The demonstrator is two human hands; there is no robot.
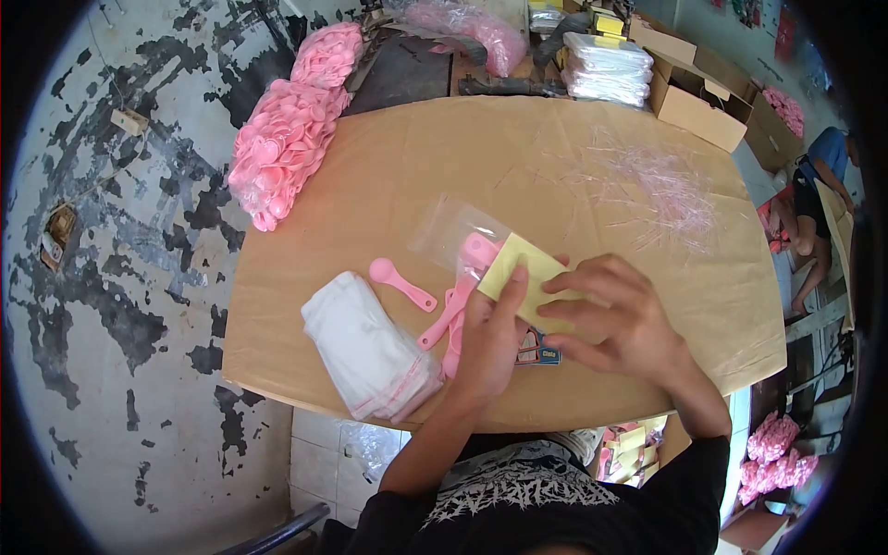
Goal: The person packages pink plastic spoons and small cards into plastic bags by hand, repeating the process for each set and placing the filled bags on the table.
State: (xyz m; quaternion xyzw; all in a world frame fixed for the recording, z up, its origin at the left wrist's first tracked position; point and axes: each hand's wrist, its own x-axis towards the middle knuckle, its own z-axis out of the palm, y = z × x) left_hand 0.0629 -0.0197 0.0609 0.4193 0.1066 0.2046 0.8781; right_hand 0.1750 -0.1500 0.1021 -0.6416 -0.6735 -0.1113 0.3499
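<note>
My left hand (488, 344) is closed on a yellow card (529, 255), its thumb pressed on the face. A clear plastic bag (444, 227) extends from the card's far left side, with a pink measuring spoon (479, 250) showing through it. At the card's right edge is my right hand (634, 324), fingers spread and curved. Several pink spoons (446, 319) lie beside my left hand, partly hidden by it. Another pink spoon (403, 283) rests farther left. Under my hands, a dark printed card (548, 355) peeks out. A stack of clear plastic bags (365, 342) lies at the left.
Bulging bags of pink spoons (287, 139) stand at the table's far left corner. Thin clear strips (666, 190) are scattered at the right. Packed plastic bags (606, 69) and a cardboard box (703, 106) sit at the back. Another person (819, 199) sits beyond the right edge.
</note>
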